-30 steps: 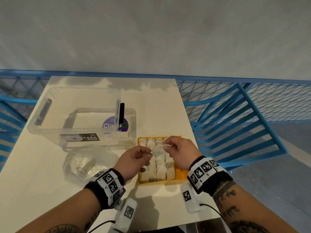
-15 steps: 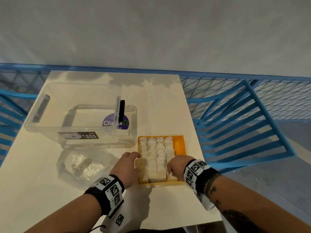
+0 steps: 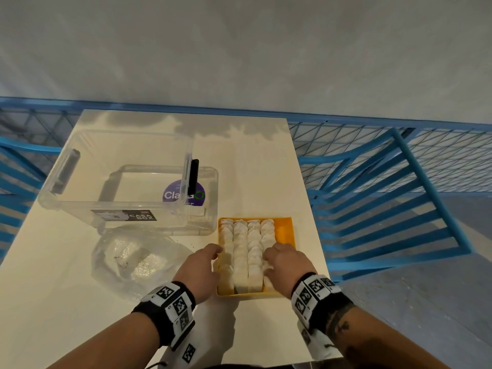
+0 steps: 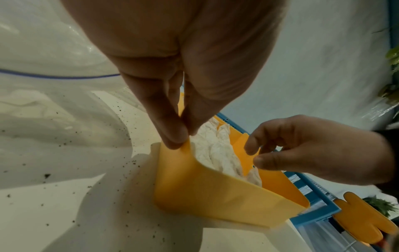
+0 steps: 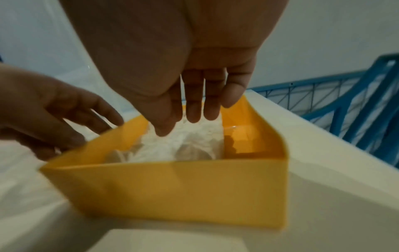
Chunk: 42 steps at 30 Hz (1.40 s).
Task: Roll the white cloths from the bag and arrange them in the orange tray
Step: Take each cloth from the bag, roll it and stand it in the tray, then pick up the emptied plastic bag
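Note:
The orange tray (image 3: 286, 230) sits on the white table, near its right edge, holding several rows of rolled white cloths (image 3: 247, 243). My left hand (image 3: 213, 251) is at the tray's near left side. The left wrist view shows its thumb and a finger (image 4: 172, 139) pinching the tray's left wall (image 4: 215, 196). My right hand (image 3: 271, 251) reaches into the near right part of the tray. There its fingers (image 5: 194, 112) point down, straight, onto the cloths (image 5: 194, 141). The clear plastic bag (image 3: 127, 259) lies crumpled left of the tray with something white inside.
A clear storage box (image 3: 114, 187) stands behind the bag, on or against its lid (image 3: 207, 209). Blue chairs (image 3: 386, 209) and a blue mesh railing surround the table. Dark specks (image 4: 54, 175) dot the tabletop beside the bag.
A second ago both hands held a cloth above the tray's middle. They have since dropped to the tray's near end: the left one takes the wall, the right one lies on the rolls.

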Each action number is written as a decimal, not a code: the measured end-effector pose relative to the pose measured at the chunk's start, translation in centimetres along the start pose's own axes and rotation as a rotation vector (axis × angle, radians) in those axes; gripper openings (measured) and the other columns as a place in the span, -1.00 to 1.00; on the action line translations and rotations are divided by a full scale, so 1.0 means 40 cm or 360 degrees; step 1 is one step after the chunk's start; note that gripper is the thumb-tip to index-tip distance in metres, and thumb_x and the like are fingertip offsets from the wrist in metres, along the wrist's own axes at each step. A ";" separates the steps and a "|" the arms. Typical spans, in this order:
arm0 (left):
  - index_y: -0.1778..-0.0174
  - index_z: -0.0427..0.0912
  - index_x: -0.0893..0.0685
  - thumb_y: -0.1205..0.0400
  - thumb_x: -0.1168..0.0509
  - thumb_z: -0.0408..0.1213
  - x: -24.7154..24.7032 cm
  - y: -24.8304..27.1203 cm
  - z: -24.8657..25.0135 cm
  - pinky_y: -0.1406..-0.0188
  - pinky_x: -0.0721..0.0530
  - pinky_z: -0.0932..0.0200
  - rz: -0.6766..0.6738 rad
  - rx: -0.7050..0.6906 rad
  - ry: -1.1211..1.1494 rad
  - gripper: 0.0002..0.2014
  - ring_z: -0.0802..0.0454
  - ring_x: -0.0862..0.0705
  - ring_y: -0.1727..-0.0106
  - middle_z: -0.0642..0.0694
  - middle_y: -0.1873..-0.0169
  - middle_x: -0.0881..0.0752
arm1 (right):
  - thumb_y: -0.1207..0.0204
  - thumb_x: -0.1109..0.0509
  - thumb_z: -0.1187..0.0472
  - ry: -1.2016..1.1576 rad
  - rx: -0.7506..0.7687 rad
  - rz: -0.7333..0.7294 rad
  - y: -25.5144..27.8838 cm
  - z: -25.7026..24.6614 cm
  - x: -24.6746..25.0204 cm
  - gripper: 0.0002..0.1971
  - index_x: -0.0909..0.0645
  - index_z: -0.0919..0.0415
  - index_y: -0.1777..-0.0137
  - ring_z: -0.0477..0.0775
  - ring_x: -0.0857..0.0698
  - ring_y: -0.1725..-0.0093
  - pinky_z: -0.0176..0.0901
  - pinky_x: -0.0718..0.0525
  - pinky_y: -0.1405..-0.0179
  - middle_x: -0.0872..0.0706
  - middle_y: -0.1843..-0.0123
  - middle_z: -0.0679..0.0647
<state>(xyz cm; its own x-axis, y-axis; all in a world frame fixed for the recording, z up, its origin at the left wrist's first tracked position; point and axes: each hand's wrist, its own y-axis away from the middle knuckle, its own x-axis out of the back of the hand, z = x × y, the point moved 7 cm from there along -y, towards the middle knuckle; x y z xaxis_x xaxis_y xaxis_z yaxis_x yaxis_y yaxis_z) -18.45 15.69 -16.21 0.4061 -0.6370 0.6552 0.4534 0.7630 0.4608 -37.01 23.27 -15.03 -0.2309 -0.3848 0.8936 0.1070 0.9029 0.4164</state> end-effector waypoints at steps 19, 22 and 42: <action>0.12 0.17 -0.70 -0.59 -0.39 -0.32 0.295 0.200 -0.115 0.27 -0.67 0.18 0.0716 -0.0095 0.0292 -0.79 -0.01 -0.69 0.38 -0.02 0.33 -0.78 | -0.73 -0.03 0.02 -0.0024 -0.0111 0.0040 0.020 -0.058 -0.135 -0.73 -0.50 -0.10 -0.29 0.16 -0.42 -0.34 0.12 -0.28 -0.26 -0.50 -0.28 -0.01; 0.01 0.05 -0.70 -0.57 -0.41 -0.38 0.351 0.215 -0.194 0.11 -0.52 0.16 0.1050 0.0003 0.0173 -0.79 -0.06 -0.64 0.22 -0.10 0.05 -0.75 | -0.72 -0.03 0.02 -0.0029 -0.0118 0.0018 -0.004 -0.049 -0.122 -0.72 -0.51 -0.11 -0.29 0.15 -0.42 -0.34 0.10 -0.27 -0.25 -0.50 -0.29 -0.01; -0.32 0.02 -0.61 -0.69 -0.22 -0.21 0.136 0.264 -0.247 0.06 -0.70 -0.06 0.0743 0.0591 0.1518 -0.72 -0.16 -0.73 0.06 -0.15 0.04 -0.77 | -0.66 -0.24 0.08 -0.1046 0.0515 -0.0282 0.001 -0.434 -0.007 -0.51 -0.34 -0.06 -0.60 0.08 -0.51 -0.47 -0.12 -0.44 -0.47 -0.54 -0.51 -0.02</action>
<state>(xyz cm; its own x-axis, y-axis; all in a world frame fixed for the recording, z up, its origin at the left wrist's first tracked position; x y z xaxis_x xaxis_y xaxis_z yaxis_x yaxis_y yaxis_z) -3.61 19.21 -13.71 0.9873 0.0176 0.1576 -0.1018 0.8328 0.5442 -20.16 20.10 -12.36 -0.7587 -0.4275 0.4916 -0.2515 0.8883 0.3844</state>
